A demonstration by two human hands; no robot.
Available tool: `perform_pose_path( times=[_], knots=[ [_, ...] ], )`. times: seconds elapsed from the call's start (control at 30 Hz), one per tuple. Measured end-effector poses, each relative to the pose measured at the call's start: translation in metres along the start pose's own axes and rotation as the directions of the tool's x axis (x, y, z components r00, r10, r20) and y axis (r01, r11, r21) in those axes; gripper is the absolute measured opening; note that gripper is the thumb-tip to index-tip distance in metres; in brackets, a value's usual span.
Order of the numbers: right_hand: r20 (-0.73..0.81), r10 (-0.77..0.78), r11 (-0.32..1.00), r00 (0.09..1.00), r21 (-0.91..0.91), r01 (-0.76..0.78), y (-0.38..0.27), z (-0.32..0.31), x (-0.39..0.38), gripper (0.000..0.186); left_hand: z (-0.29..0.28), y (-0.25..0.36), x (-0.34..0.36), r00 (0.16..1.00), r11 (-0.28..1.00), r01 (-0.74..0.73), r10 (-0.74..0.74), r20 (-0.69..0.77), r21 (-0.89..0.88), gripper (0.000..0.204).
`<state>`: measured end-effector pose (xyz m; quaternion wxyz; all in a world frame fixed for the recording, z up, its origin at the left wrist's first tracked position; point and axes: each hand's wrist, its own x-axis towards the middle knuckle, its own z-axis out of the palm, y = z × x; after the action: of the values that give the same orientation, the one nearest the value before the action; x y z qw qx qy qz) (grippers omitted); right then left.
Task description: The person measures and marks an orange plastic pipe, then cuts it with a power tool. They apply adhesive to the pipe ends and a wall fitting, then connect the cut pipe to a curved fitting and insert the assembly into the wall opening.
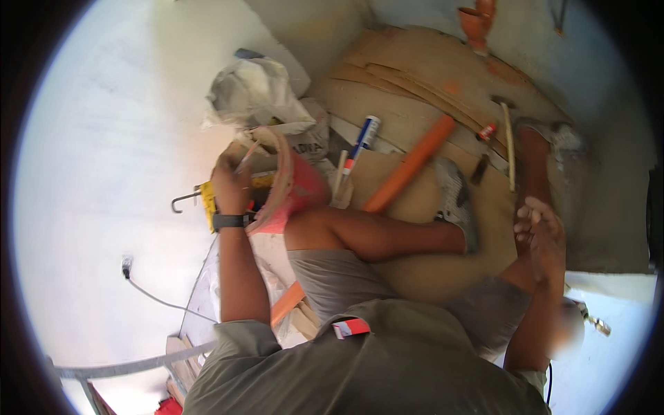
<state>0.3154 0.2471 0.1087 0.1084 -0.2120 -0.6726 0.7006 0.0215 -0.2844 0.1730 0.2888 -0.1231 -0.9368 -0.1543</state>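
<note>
My left hand (pixel 232 183), with a dark band at its wrist, reaches over the rim of a red bucket (pixel 304 183). Its fingers are mostly hidden, so what they grasp, if anything, does not show. A thin pale stick (pixel 247 156) pokes up beside them. Right by this hand, a yellow tool (pixel 207 206) with a bent metal hook hangs at the bucket's outer side. My right hand (pixel 543 232) is raised over my right leg, fingers loosely bent and somewhat apart. Nothing shows in it.
Behind the bucket lies a white sack (pixel 259 93). A blue and white tube (pixel 363 142), an orange pipe (pixel 411 164) and a wooden-handled hammer (pixel 510 142) rest on the cardboard (pixel 394 83). Orange pipe fittings (pixel 475 28) stand by the wall. A cable (pixel 162 297) runs at left.
</note>
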Motion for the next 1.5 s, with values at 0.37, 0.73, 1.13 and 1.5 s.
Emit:
perform_pose_path(
  times=[0.37, 0.73, 1.13, 1.5],
  knots=[
    [-0.309, -0.012, 0.999, 0.951, -0.037, 0.001, 0.001, -0.063, 0.009, 0.041, 0.060, -0.087, 0.000, 0.979, 0.999, 0.047, -0.041, 0.202, -0.028, 0.026],
    [-0.194, -0.019, 0.968, 0.981, -0.248, -0.031, 0.021, -0.042, 0.070, 0.036, 0.070, -0.054, 0.009, 0.955, 0.995, 0.011, 0.018, 0.297, -0.097, 0.054],
    [0.031, -0.239, 0.333, 0.970, -0.936, 0.112, 0.132, 0.037, 0.277, 0.023, 0.080, 0.051, -0.010, 0.936, 0.974, -0.222, 0.197, 0.292, 0.053, 0.058],
    [0.151, -0.447, 0.206, 0.882, -0.942, 0.266, 0.117, 0.030, 0.305, 0.026, 0.069, 0.078, -0.013, 0.959, 0.995, -0.090, 0.078, 0.271, 0.034, 0.053]
  ],
)
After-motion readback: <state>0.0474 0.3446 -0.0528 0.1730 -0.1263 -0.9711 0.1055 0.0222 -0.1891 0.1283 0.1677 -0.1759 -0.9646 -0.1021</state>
